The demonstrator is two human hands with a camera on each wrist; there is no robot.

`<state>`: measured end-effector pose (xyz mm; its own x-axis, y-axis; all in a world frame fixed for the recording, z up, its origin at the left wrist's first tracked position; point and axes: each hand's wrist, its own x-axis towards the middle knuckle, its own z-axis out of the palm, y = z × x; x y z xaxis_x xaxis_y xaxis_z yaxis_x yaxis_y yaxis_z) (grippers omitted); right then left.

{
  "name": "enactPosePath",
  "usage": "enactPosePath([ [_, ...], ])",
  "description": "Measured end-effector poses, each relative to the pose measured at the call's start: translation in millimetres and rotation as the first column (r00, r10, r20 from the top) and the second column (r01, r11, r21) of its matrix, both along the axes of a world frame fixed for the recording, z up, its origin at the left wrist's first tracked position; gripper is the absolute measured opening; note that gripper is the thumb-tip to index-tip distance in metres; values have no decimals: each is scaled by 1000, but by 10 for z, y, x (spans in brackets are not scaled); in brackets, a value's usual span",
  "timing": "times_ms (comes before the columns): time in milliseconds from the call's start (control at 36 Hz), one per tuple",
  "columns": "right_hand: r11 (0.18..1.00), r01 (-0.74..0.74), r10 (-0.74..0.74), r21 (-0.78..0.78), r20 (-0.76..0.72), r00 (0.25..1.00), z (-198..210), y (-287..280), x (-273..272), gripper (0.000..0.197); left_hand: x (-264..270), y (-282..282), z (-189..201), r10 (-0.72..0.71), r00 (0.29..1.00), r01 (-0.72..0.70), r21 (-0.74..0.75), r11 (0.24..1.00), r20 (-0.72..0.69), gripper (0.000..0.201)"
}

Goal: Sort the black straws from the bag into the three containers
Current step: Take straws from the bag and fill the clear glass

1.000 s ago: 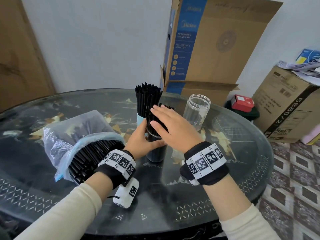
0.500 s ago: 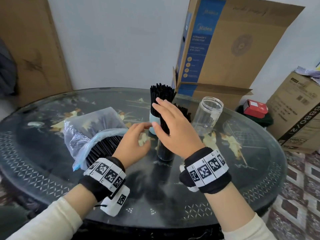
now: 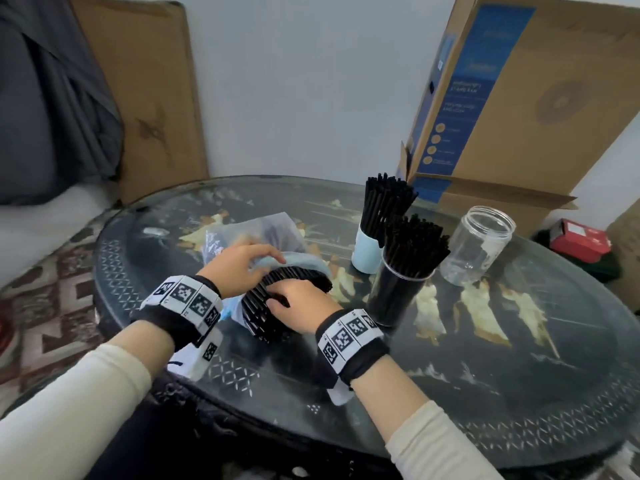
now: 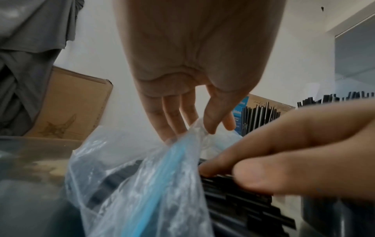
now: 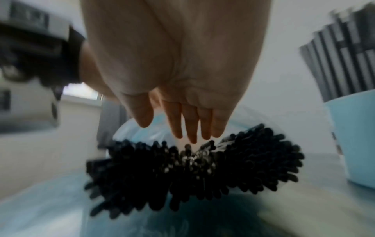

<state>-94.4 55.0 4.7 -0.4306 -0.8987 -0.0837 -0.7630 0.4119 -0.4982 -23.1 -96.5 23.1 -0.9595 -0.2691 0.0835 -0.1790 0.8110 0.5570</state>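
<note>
A clear plastic bag (image 3: 242, 226) with a blue rim lies on the table, and a thick bundle of black straws (image 3: 294, 275) sticks out of its mouth. My left hand (image 3: 273, 258) pinches the bag's rim (image 4: 182, 152) between thumb and fingers. My right hand (image 3: 277, 301) lies on the bundle with its fingers (image 5: 192, 128) straight and their tips touching the straw ends (image 5: 192, 168). A light blue cup (image 3: 365, 254) and a tall clear container (image 3: 394, 299) each stand packed with straws. To their right a clear jar (image 3: 478, 244) stands empty.
The round dark glass-topped table (image 3: 450, 393) has bare room in front and to the right. Large cardboard boxes (image 3: 519, 98) stand behind the containers, with a red box (image 3: 581, 237) at the right. A cardboard sheet (image 3: 149, 98) and grey cloth (image 3: 52, 98) are at the back left.
Both hands left the tall clear container and moved left to the bag. The left hand took hold of the bag's rim and the right came down onto the straws. The view swung left.
</note>
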Motion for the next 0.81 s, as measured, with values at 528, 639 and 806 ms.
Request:
enactPosePath([
  [528, 987, 47, -16, 156, -194, 981, -173, -526, -95, 57, 6, -118, 193, 129, 992, -126, 119, 985, -15, 25],
  [639, 994, 18, 1, 111, -164, 987, -183, -518, -103, 49, 0, -150, 172, 139, 990, -135, 135, 982, -18, 23],
  [806, 997, 70, -73, -32, -91, 993, -163, -498, -112, 23, -12, -171, 147, 165, 985, -155, 168, 973, -49, 24],
])
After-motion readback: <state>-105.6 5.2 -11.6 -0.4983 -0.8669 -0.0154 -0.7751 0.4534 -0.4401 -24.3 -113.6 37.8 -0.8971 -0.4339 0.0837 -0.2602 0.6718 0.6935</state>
